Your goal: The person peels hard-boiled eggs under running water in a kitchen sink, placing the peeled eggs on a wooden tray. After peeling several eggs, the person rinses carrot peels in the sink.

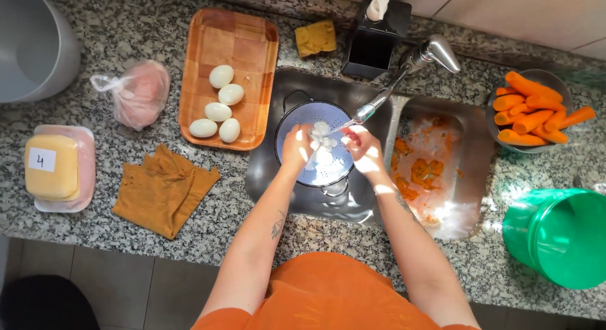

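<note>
Both my hands are over a white colander [302, 117] that sits in the left sink basin [265, 172]. My left hand [295, 147] and my right hand [362, 145] together hold a white peeled egg [322, 141] under the faucet spout [372, 106]. Bits of white shell or egg lie in the colander beneath it. Several peeled eggs [218, 111] rest on a wooden tray [246, 40] to the left of the sink.
Carrot peelings [423, 172] fill the right basin. A bowl of peeled carrots [530, 109] and a green bucket [562, 238] stand at right. An orange cloth [163, 188], sliced cheese pack [53, 169], pink bag [142, 93], sponge [315, 36] and soap dispenser [377, 36] lie on the counter.
</note>
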